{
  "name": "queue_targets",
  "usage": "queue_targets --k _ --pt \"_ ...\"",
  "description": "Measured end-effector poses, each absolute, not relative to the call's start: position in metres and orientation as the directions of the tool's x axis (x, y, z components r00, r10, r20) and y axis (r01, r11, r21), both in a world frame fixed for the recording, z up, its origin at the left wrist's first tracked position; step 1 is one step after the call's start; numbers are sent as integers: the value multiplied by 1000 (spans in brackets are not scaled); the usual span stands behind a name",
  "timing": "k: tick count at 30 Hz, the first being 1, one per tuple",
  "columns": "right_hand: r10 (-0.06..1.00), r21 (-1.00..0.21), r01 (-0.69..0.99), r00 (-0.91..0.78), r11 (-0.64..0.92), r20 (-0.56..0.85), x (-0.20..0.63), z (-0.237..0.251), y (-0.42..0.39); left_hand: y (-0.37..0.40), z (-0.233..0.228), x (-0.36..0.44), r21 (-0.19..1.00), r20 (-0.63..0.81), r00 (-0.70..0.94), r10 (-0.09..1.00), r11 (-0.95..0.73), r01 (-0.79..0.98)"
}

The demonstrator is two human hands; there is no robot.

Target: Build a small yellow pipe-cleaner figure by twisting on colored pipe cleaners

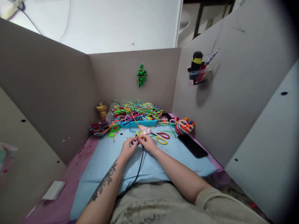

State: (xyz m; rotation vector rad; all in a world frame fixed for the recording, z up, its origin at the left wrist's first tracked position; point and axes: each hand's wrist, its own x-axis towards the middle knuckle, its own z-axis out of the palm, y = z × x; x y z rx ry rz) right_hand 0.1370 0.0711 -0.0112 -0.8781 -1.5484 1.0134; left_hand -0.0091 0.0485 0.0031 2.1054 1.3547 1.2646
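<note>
"what took up the most room?"

"grey panels (116, 77), standing around the work spot, with a light blue cloth (100, 157) spread between them."

"and on the cloth?"

"a blue tray (140, 123) at the far side, heaped with tangled cords (137, 109) in many colours. a black phone (192, 145) lay toward the right edge."

"where were the person's hands?"

"near the middle of the cloth, short of the tray, the left hand (128, 147) and the right hand (147, 143) almost meeting at the fingertips."

"anything beside them?"

"a pale pink tool (144, 130) just beyond the right hand, and scissors (157, 134) with a red and a yellow handle."

"how tight was the grip?"

"each thumb and forefinger was drawn in to a narrow pinch. together they had hold of a small multicoloured piece (137, 141), right at the fingertips; its shape could not be told, since the fingers hid most of it."
</note>
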Motion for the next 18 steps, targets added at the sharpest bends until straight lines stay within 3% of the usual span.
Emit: queue_targets --k 11,18 --pt "847 -862 60 -233 503 478 135 -16 71 54 5 -19 892 302 -45 952 -265 366" --pt "812 -778 242 -244 580 529 138 -15 71 56 2 -21 932 244 -59 968 -217 290"
